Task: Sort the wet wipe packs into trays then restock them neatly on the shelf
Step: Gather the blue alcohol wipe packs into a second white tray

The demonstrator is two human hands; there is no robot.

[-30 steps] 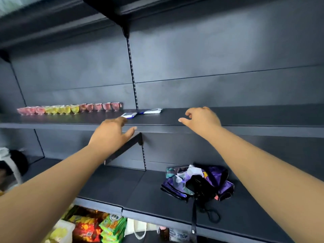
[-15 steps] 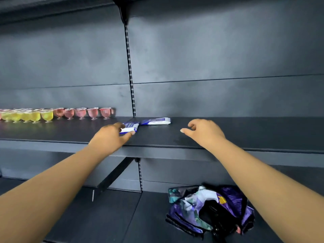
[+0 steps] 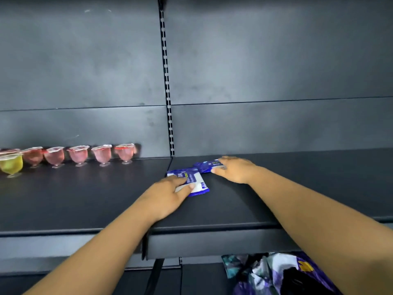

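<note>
Two blue-and-white wet wipe packs lie flat on the dark shelf [image 3: 297, 188], close to the slotted upright. My left hand [image 3: 168, 195] lies on the nearer pack [image 3: 196, 184], fingers over its left half and thumb pressed along its front edge. My right hand [image 3: 232, 170] covers the right end of the farther pack [image 3: 205, 166], fingers spread over it and thumb at its front edge. The two packs touch at one corner. No tray is in view.
A row of sealed jelly cups [image 3: 78, 155], pink with a yellow one [image 3: 11, 165] at the far left, stands along the back of the left shelf section. A purple patterned bag [image 3: 282, 273] lies on the shelf below, at the lower right.
Both hands have reached deeper onto the shelf. The left now lies over the nearer pack, and the right has moved left onto the farther pack. The camera has come closer.
</note>
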